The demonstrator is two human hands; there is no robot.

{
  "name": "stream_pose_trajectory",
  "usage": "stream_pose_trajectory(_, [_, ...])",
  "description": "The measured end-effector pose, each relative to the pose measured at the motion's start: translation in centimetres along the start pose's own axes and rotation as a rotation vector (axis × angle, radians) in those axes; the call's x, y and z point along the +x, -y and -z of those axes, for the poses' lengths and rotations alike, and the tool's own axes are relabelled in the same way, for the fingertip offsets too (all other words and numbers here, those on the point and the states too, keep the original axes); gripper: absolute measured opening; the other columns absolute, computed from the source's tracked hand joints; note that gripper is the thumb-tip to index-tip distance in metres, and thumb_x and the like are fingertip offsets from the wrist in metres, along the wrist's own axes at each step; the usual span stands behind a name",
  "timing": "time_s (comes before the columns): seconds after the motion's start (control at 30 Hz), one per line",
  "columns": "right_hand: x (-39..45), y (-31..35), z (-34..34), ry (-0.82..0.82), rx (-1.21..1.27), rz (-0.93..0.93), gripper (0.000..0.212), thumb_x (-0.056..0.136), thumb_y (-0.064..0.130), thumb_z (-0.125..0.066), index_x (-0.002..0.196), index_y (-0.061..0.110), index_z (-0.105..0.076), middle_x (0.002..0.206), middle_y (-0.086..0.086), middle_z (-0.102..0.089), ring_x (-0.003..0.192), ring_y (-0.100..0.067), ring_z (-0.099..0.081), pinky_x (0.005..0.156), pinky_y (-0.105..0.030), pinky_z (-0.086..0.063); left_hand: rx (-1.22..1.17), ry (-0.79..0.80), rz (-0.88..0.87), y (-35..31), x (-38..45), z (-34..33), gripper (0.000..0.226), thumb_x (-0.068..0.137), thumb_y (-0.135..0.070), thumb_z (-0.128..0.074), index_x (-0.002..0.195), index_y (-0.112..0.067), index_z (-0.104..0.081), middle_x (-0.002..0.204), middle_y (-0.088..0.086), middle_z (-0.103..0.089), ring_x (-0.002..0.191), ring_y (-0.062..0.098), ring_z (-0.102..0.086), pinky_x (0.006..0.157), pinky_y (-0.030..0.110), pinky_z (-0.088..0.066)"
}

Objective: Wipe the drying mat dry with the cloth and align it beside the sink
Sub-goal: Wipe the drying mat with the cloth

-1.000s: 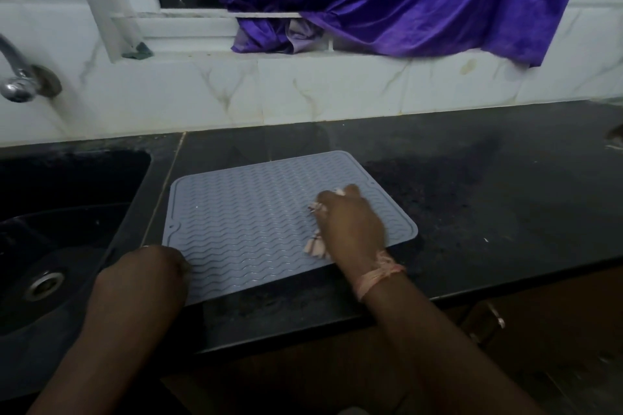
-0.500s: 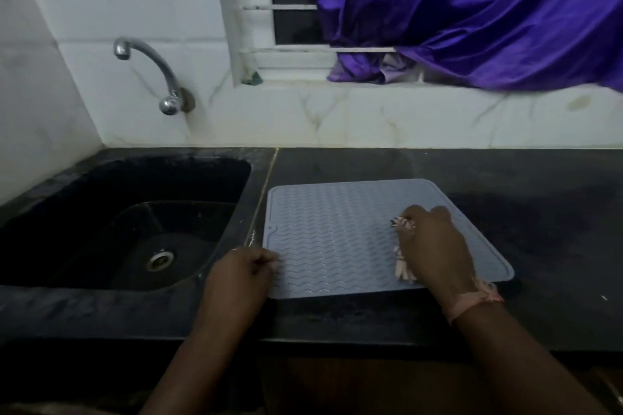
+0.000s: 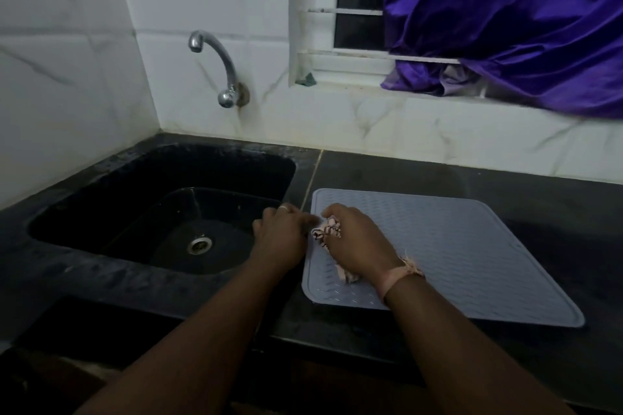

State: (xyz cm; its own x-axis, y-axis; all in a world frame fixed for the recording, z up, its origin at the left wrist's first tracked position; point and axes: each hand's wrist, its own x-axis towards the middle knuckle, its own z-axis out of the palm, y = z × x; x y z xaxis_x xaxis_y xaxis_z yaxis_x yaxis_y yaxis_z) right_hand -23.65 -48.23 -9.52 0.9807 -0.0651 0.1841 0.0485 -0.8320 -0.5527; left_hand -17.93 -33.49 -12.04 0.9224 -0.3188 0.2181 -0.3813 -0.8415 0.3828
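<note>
Black stone counter (image 3: pixel 505 178) carries a grey drying mat (image 3: pixel 472 253) at centre right, just beside the dark sink (image 3: pixel 101 185), whose basin shows only a drain (image 3: pixel 199 243). Right hand (image 3: pixel 357 242) bunches the cloth (image 3: pixel 325 232) on the mat; left hand (image 3: pixel 281 232) holds its near-left edge, fingers curled.

The right hand (image 3: pixel 354 239) has swept the cloth (image 3: pixel 326 232) across the drying mat (image 3: pixel 472 246) from its far side to the edge nearest the sink (image 3: pixel 101 219), now just beside the left hand (image 3: pixel 281 232) at that edge.
</note>
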Motion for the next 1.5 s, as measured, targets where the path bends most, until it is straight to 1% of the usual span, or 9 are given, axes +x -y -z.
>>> stream_pose_trajectory(0.27, [0.3,0.5,-0.7,0.050,-0.179,0.262,0.037,0.075,0.005,-0.062,0.100,0.032,-0.058,0.099,0.008,-0.062,0.090,-0.018,-0.058,0.086,-0.040,-0.046,-0.050,-0.055,0.019,0.9,0.7,-1.1,0.015,0.091,-0.029,-0.064,0.103,-0.032,-0.071,0.133,-0.007,-0.051,0.119,0.025,-0.039,0.089,0.034,-0.022])
stream_pose_trajectory(0.5, [-1.5,1.1,1.2,0.205,0.000,0.271,0.038,0.077,-0.003,-0.062,0.092,0.032,-0.059,0.099,0.014,-0.068,0.091,-0.003,-0.063,0.082,-0.036,-0.054,0.012,0.042,0.003,1.8,2.0,-1.0,0.013,0.094,-0.035,-0.063,0.102,-0.036,-0.073,0.134,-0.007,-0.049,0.120,0.027,-0.037,0.090,0.039,-0.027])
stream_pose_trajectory(0.73, [-3.0,1.6,4.1,0.518,0.155,0.298,0.032,0.082,-0.006,-0.067,0.094,0.024,-0.067,0.102,0.011,-0.071,0.098,-0.003,-0.067,0.085,-0.029,-0.056,-0.053,0.050,0.020,1.9,2.3,-1.6,0.038,0.099,-0.059,-0.048,0.125,-0.040,-0.068,0.131,-0.007,-0.049,0.117,0.024,-0.036,0.093,0.038,-0.028])
stream_pose_trajectory(0.83, [-1.9,1.4,4.1,0.410,0.209,0.272,0.028,0.086,0.003,-0.069,0.098,0.028,-0.065,0.106,0.014,-0.068,0.101,-0.001,-0.064,0.086,-0.023,-0.051,-0.031,0.059,-0.018,2.2,2.0,-1.3,0.023,0.097,-0.046,-0.057,0.116,-0.042,-0.070,0.136,-0.008,-0.046,0.120,0.026,-0.035,0.093,0.039,-0.028])
stream_pose_trajectory(0.93, [-1.7,1.2,2.0,0.224,0.133,0.229,0.031,0.091,0.016,-0.067,0.108,0.038,-0.056,0.117,0.015,-0.062,0.106,-0.003,-0.059,0.093,-0.035,-0.052,-0.042,0.077,-0.006,2.2,1.8,-1.0,0.015,0.090,-0.037,-0.063,0.103,-0.040,-0.070,0.139,-0.007,-0.045,0.125,0.027,-0.034,0.096,0.041,-0.029])
stream_pose_trajectory(1.1, [-3.0,1.4,1.6,0.283,0.059,0.250,0.039,0.089,0.010,-0.066,0.114,0.039,-0.058,0.117,0.016,-0.066,0.103,0.004,-0.061,0.089,-0.021,-0.051,-0.099,0.087,0.056,2.7,2.4,-1.6,0.040,0.090,-0.072,-0.047,0.111,-0.047,-0.069,0.131,-0.010,-0.047,0.123,0.025,-0.036,0.092,0.040,-0.030])
stream_pose_trajectory(1.23, [-4.0,2.1,3.5,0.462,0.031,0.259,0.038,0.088,0.009,-0.069,0.110,0.038,-0.064,0.112,0.025,-0.065,0.103,0.012,-0.058,0.082,-0.006,-0.043,-0.099,0.064,0.045,2.1,2.3,-1.5,0.033,0.097,-0.058,-0.054,0.121,-0.042,-0.069,0.131,-0.007,-0.050,0.124,0.027,-0.035,0.102,0.044,-0.031])
stream_pose_trajectory(1.37, [-3.8,2.1,6.0,0.653,0.049,0.254,0.032,0.088,0.013,-0.073,0.111,0.035,-0.067,0.114,0.019,-0.067,0.104,0.004,-0.061,0.091,-0.023,-0.051,-0.084,0.082,0.034,2.5,2.1,-1.6,0.035,0.094,-0.045,-0.050,0.126,-0.055,-0.062,0.128,-0.009,-0.046,0.121,0.028,-0.037,0.090,0.038,-0.030])
stream_pose_trajectory(1.5, [-2.1,1.2,6.2,0.400,0.143,0.181,0.028,0.090,0.013,-0.071,0.106,0.035,-0.066,0.111,0.016,-0.067,0.100,0.000,-0.064,0.090,-0.033,-0.054,-0.013,0.059,-0.030,2.3,1.9,-1.2,0.043,0.098,-0.027,-0.056,0.130,-0.055,-0.059,0.135,-0.009,-0.045,0.121,0.026,-0.035,0.089,0.035,-0.027])
